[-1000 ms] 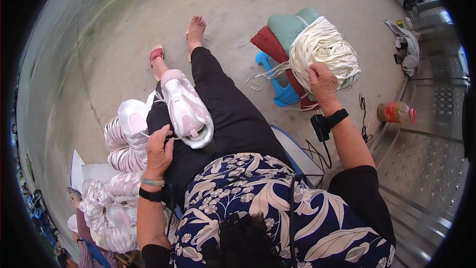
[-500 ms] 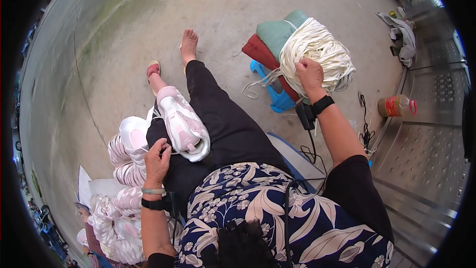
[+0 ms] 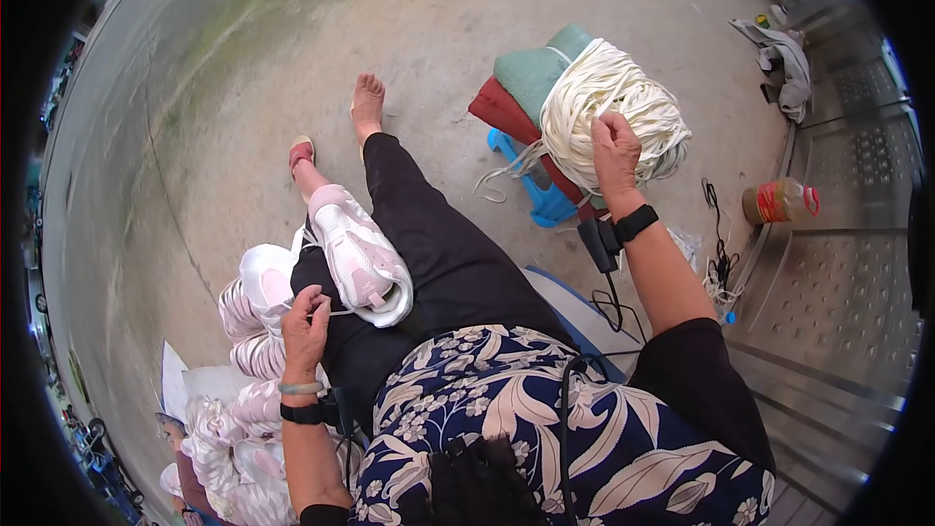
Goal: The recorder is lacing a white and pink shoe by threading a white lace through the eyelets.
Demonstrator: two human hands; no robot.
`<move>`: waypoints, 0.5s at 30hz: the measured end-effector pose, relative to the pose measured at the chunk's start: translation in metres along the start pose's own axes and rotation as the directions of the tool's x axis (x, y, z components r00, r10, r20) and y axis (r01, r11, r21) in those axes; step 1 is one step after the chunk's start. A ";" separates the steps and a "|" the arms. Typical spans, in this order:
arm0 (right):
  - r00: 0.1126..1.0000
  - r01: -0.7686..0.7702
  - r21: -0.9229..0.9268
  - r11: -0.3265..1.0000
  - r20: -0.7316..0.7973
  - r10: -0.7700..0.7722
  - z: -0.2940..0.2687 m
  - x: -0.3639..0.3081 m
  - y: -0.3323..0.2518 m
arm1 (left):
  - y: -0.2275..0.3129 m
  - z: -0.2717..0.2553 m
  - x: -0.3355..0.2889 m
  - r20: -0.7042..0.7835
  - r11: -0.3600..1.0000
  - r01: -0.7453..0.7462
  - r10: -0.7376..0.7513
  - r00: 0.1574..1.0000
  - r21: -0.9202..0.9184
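A white and pale pink sneaker (image 3: 358, 248) lies across my left thigh, its opening toward me. Beside its heel, my left hand (image 3: 305, 331) pinches a thin white lace that runs to the shoe. My right hand (image 3: 616, 154) is closed at the near side of a big bundle of cream-white shoelaces (image 3: 623, 88), seemingly gripping a lace at the fingertips; the exact hold is partly hidden. Folded green cloth (image 3: 536, 78) and red cloth (image 3: 506, 109) lie under the bundle, on a blue stool (image 3: 545, 203).
More pink and white shoes (image 3: 258, 307) are stacked to my left, with a heap of them (image 3: 229, 438) nearer me. At right stand a plastic bottle (image 3: 779, 203) and a metal panel (image 3: 847, 175). Black cables (image 3: 719, 244) and a grey cloth (image 3: 784, 68) lie near it.
My right hand has shifted slightly on the lace bundle, its fingers turning upward. The lace between my left hand and the sneaker shows more clearly. The whole view has moved a little.
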State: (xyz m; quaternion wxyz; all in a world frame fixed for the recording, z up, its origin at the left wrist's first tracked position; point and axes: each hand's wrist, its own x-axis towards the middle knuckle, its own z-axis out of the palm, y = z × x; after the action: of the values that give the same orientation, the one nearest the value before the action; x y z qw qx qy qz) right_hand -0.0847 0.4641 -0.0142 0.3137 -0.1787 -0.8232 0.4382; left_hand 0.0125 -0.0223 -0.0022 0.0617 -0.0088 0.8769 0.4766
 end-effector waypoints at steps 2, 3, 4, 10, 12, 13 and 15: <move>0.998 0.054 0.004 0.999 0.027 -0.054 -0.002 -0.003 -0.024 | -0.001 -0.005 0.002 -0.015 1.000 -0.008 0.008 1.000 -0.010; 0.993 0.108 0.014 0.994 0.055 -0.109 -0.001 -0.005 -0.037 | 0.002 -0.009 0.003 -0.035 1.000 -0.016 0.015 0.999 -0.019; 0.970 0.228 -0.050 0.972 0.096 -0.223 0.002 -0.006 -0.046 | 0.007 -0.013 0.005 -0.022 1.000 -0.021 0.021 1.000 -0.004; 0.779 0.355 0.173 0.919 0.489 -0.393 0.039 -0.050 -0.151 | 0.072 -0.020 0.008 0.079 0.904 0.032 0.003 0.997 -0.427; 0.583 0.355 0.337 0.872 0.649 -0.488 0.051 -0.089 -0.188 | 0.103 -0.021 0.006 0.123 0.822 -0.031 0.121 0.985 -0.569; 0.464 0.318 0.433 0.844 0.705 -0.536 0.055 -0.105 -0.203 | 0.114 -0.020 0.006 0.135 0.790 -0.049 0.165 0.977 -0.612; 0.357 0.254 0.501 0.827 0.746 -0.562 0.053 -0.121 -0.225 | 0.130 -0.014 0.012 0.340 0.693 0.122 0.187 0.921 -0.711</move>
State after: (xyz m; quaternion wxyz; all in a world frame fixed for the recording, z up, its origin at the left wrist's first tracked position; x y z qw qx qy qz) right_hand -0.0351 0.2388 0.1073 -0.0266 0.3330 -0.8045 0.4911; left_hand -0.0105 0.0373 0.1130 0.2163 0.0781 0.5895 0.7744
